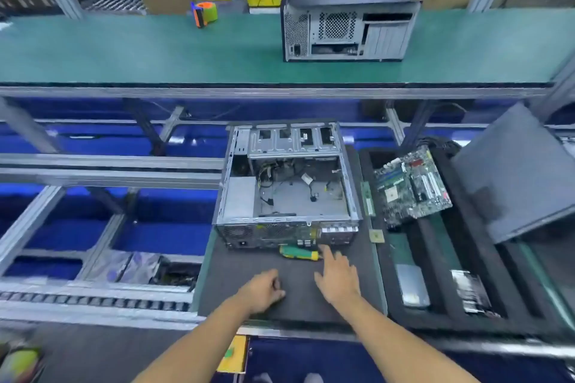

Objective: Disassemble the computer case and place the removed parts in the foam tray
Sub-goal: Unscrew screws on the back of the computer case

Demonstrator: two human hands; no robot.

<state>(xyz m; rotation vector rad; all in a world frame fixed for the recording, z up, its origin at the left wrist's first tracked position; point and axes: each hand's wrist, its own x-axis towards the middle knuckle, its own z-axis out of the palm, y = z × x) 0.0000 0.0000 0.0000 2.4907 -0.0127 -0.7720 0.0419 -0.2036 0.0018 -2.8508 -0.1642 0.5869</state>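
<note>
1. The computer case (287, 183) is a boxy shell of bare grey sheet metal, lying open side up on a dark, matte mat (280, 286) that covers the tabletop. Inside it are a perforated drive cage at the far end, loose black and yellow cables, and a flat bare floor panel.
2. A screwdriver (299, 252) with a chunky green-and-yellow handle lies on the mat, just beside the case's near wall with its port cut-outs.
3. The foam tray (435, 261) sits just to the right of the mat — black, soft-looking, cut into long rectangular slots. A green motherboard (412, 186) rests tilted across its far end; a narrow green memory stick (368, 199) lies along its left edge, a small square chip (377, 236) is nearer, and two flat silvery drives (412, 286) lie in the near slots.
4. A flat grey metal side panel (516, 171) leans at an angle over the tray's right side.
5. Both bare forearms reach forward from the bottom edge over the mat.
6. The left hand (261, 289) rests knuckles-up on the mat, fingers curled under with nothing visible in them.
7. The right hand (337, 277) is spread flat and open — fingers straight, its index fingertip close to the screwdriver's handle end; whether it touches is unclear.
8. A second, closed case (350, 19) stands on the green conveyor (140, 50) beyond.
</note>
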